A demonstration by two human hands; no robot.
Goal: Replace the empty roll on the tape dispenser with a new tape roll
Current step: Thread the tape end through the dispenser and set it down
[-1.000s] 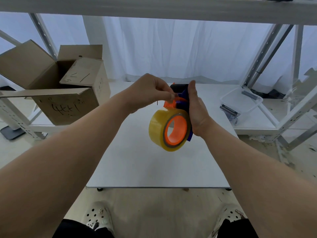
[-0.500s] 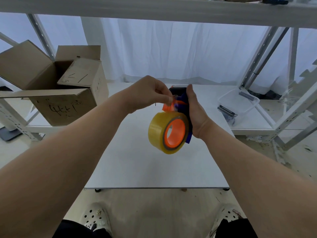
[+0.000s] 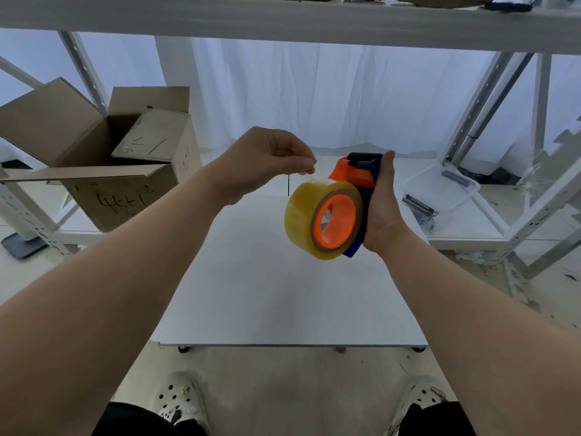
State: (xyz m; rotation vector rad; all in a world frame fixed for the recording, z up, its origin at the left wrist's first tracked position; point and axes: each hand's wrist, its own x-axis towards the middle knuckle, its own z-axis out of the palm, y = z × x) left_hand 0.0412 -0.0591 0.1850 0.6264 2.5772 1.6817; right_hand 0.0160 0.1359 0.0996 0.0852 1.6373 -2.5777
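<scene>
Above the table, the right hand grips the dispenser, its roll seated on the orange hub. At ten o'clock from the roll, the left hand pinches a thin dark strip hanging down.

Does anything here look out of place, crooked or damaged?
Nothing is spilled or broken. One odd thing: a thin dark strip hangs below the left hand, beside the tape roll on the dispenser; what it is I cannot tell.
</scene>
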